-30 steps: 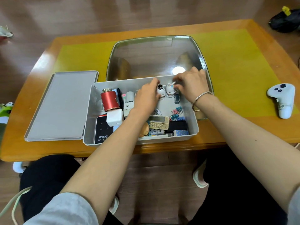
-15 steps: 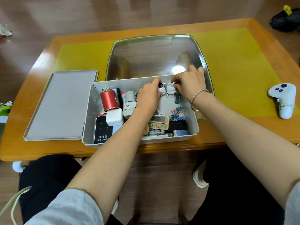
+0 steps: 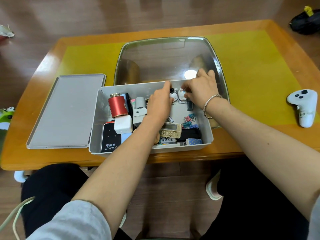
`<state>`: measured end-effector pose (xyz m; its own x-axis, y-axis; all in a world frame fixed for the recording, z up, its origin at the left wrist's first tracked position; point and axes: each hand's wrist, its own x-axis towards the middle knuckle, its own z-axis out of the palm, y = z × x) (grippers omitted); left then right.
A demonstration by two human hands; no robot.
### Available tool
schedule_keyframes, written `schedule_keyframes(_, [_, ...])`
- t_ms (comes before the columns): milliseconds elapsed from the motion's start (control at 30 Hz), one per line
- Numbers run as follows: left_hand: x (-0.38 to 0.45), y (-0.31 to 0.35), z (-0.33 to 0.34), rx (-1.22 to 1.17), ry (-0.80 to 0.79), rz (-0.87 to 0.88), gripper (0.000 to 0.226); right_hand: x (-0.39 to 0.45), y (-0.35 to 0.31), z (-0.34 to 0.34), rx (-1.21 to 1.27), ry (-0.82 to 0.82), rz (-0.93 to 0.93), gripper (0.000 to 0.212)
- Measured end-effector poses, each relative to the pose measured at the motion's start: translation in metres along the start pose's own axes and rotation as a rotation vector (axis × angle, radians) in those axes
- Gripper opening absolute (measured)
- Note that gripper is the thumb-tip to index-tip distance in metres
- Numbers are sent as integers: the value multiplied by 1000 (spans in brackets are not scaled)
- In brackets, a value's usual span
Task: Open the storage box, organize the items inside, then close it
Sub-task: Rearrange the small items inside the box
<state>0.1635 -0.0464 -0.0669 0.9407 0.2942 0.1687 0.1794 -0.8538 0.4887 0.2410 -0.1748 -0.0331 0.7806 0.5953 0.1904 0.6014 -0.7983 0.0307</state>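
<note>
the storage box [image 3: 206, 129] sits open on the near edge of the table [image 3: 259, 70], its lid [image 3: 67, 111] lying flat just to its left. we read "wi-fi6" under chinese characters on the black device [image 3: 110, 138] in the box's near left corner. our left hand [image 3: 159, 105] pinches a small white figurine with a black top [image 3: 172, 94] at the far wall; our right hand [image 3: 201, 89] pinches a white rabbit figurine [image 3: 181, 96] just beside it. a red canister [image 3: 117, 105], a white charger [image 3: 123, 124] and a beige remote [image 3: 170, 130] lie inside. the table is orange wood with a yellow mat; a clear tray [image 3: 166, 58] stands behind the box, a white controller [image 3: 303, 108] at right. the floor is wood.
</note>
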Motion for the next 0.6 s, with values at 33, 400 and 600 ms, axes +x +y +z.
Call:
schedule_keyframes(33, [0, 0, 0, 2, -2, -2, 22, -1, 0, 0, 5, 0, -3, 20])
schedule_keyframes(400, [-3, 2, -2, 6, 2, 3, 22, -5, -2, 1, 16, -5, 29, 21])
schedule_keyframes(600, [-4, 2, -3, 3, 8, 3, 21, -5, -3, 1, 13, -6, 32, 22])
